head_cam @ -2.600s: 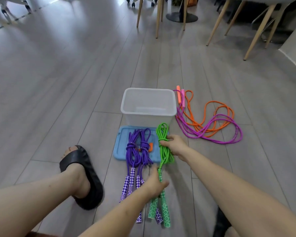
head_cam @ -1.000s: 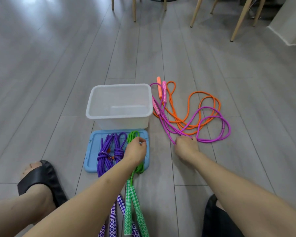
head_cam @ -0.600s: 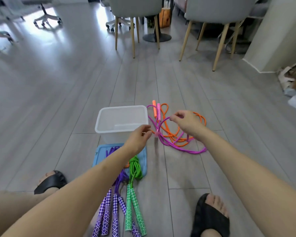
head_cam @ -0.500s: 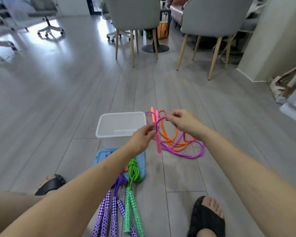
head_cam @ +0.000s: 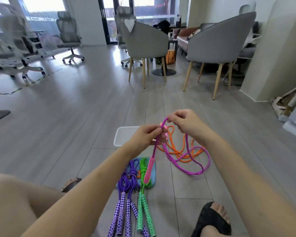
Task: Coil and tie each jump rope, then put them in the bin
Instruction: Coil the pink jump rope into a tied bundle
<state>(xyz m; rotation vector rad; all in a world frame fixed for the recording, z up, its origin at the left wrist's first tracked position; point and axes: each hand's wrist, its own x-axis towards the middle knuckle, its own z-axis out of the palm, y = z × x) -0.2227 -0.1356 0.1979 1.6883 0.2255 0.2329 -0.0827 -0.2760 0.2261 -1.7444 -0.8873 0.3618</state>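
Both hands pinch the magenta jump rope (head_cam: 186, 146) above the bin (head_cam: 122, 137): left hand (head_cam: 146, 137) nearer, right hand (head_cam: 183, 123) beyond, holding its bend.

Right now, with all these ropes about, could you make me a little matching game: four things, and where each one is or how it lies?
Things:
1. magenta jump rope
2. orange jump rope
3. green coiled jump rope
4. clear plastic bin

States:
A. loose on the floor, nobody touching it
B. tied, lying on the blue lid
C. held up in both hands
D. stands beyond the lid, partly hidden by the left hand

Pairs: 1-C, 2-A, 3-B, 4-D
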